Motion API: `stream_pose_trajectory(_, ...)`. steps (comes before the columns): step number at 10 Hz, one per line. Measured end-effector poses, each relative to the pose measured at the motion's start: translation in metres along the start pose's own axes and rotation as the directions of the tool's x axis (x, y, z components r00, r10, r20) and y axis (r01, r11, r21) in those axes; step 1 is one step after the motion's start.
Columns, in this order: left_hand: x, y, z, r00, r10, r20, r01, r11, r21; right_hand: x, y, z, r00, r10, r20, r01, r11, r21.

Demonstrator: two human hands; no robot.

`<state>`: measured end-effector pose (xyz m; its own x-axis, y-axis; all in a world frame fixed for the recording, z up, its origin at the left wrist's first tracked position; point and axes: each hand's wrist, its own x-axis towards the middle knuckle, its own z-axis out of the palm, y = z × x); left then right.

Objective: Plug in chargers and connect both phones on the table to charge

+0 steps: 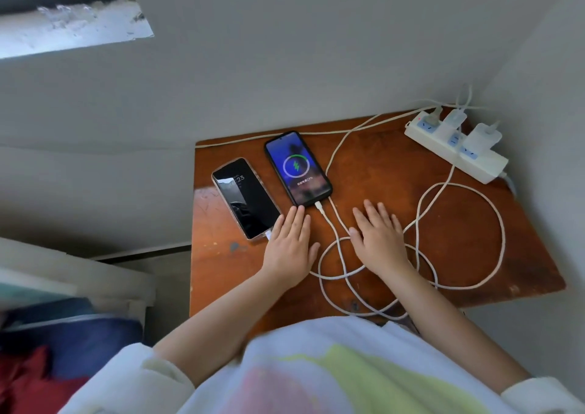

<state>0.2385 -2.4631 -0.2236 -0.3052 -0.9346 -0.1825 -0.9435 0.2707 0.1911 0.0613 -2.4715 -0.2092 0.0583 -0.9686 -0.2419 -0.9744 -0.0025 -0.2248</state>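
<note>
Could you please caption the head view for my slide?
Both hands rest flat beside two plugged-in phones.

left hand (289, 247) flat, right hand (378, 238) flat, fingers spread

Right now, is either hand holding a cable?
No. The left hand and right hand both lie flat, palms down, on the table; the white cables lie loose beside and under them.
</note>
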Motion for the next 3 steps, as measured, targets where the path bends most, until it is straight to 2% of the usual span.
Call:
stream_pose_trajectory(2, -0.001, 0.0, 0.002, 1.0, 0.023, -0.002, -0.023, 0.999, 0.025, -0.001, -0.002, -0.009, 0.998, -0.004, 0.06, 0.002, 0.999, 0.044)
stream_pose_trajectory(3, 0.0, 0.0, 0.002, 1.0, 0.03, -0.003, -0.03, 0.999, 0.016, 0.001, -0.005, -0.038, 0.999, 0.036, -0.015, -0.03, 0.963, 0.269)
